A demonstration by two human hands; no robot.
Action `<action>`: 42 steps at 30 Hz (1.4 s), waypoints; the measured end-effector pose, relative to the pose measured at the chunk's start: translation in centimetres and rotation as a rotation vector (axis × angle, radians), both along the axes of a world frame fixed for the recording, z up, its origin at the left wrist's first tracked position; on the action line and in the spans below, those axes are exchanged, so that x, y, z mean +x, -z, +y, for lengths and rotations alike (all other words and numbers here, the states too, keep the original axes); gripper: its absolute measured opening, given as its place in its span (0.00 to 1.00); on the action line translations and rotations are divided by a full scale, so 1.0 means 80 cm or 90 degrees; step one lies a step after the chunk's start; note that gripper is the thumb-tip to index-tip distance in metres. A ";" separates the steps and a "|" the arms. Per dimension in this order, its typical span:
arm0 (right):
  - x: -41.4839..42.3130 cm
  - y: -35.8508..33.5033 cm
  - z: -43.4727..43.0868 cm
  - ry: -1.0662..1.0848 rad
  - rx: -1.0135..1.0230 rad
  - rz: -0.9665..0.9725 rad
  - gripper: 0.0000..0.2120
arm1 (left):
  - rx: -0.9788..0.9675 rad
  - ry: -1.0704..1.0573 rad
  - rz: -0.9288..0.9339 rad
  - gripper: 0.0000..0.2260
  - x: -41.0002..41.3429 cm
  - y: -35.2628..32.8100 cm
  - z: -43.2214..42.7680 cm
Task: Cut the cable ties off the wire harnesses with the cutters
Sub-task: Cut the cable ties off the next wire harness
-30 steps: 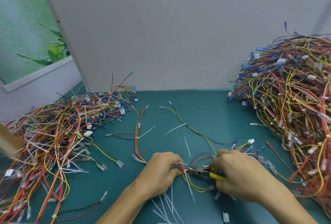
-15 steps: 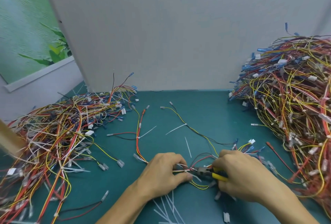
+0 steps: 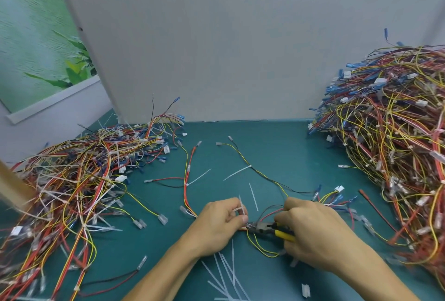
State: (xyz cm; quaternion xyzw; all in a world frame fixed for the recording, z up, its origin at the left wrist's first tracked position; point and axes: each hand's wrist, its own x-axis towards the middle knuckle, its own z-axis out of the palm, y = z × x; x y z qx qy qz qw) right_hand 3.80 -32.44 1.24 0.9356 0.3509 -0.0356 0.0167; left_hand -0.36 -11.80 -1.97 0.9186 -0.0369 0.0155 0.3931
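A thin wire harness (image 3: 261,178) of yellow, red and black wires lies across the green table top (image 3: 277,146) in front of me. My left hand (image 3: 216,226) grips its bundled wires, with a white cable tie (image 3: 241,209) sticking up between the fingers. My right hand (image 3: 315,233) holds the yellow-handled cutters (image 3: 269,228). Their dark jaws sit on the bundle just right of my left thumb. The cutter handles are mostly hidden inside my right fist.
A big heap of tied harnesses (image 3: 395,146) fills the right side. Another spread-out heap (image 3: 79,180) covers the left. Cut white ties (image 3: 226,276) lie near the front edge and mid-table (image 3: 253,196). A grey partition (image 3: 240,48) closes the back.
My left hand shifted slightly and a white tie now stands up between its fingers. The cutters stayed at the bundle, their jaws close against my left thumb.
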 end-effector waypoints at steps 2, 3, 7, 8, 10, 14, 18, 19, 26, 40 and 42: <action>0.001 0.000 -0.002 0.001 -0.006 -0.002 0.05 | -0.009 -0.003 0.001 0.07 -0.001 -0.001 0.000; 0.002 -0.001 -0.003 0.002 -0.014 -0.006 0.05 | -0.015 -0.003 0.003 0.07 -0.001 -0.001 0.000; 0.002 0.000 -0.003 0.004 -0.026 -0.013 0.05 | -0.035 -0.002 0.007 0.07 -0.001 -0.002 0.000; 0.002 0.000 -0.001 0.001 -0.024 -0.015 0.05 | -0.039 -0.001 0.007 0.07 -0.002 -0.002 0.001; 0.002 0.000 0.001 -0.005 -0.024 -0.024 0.05 | -0.041 0.003 0.007 0.07 -0.002 -0.002 0.001; 0.004 0.000 0.001 -0.010 -0.015 -0.031 0.07 | -0.044 0.006 0.002 0.06 -0.002 -0.002 0.002; 0.005 -0.002 0.001 -0.025 -0.006 0.007 0.03 | -0.058 0.004 0.007 0.07 -0.003 -0.002 0.001; 0.005 -0.002 0.001 -0.027 -0.004 0.017 0.03 | -0.061 0.000 0.008 0.07 -0.003 -0.001 0.000; 0.002 0.004 0.007 -0.025 -0.028 0.023 0.06 | -0.077 -0.041 0.012 0.12 -0.004 0.004 -0.003; 0.001 0.008 0.002 -0.029 -0.009 0.014 0.09 | -0.090 -0.023 0.023 0.10 -0.004 0.004 -0.003; 0.002 0.009 0.002 -0.031 -0.010 0.011 0.08 | -0.086 -0.025 0.020 0.11 -0.005 0.004 -0.003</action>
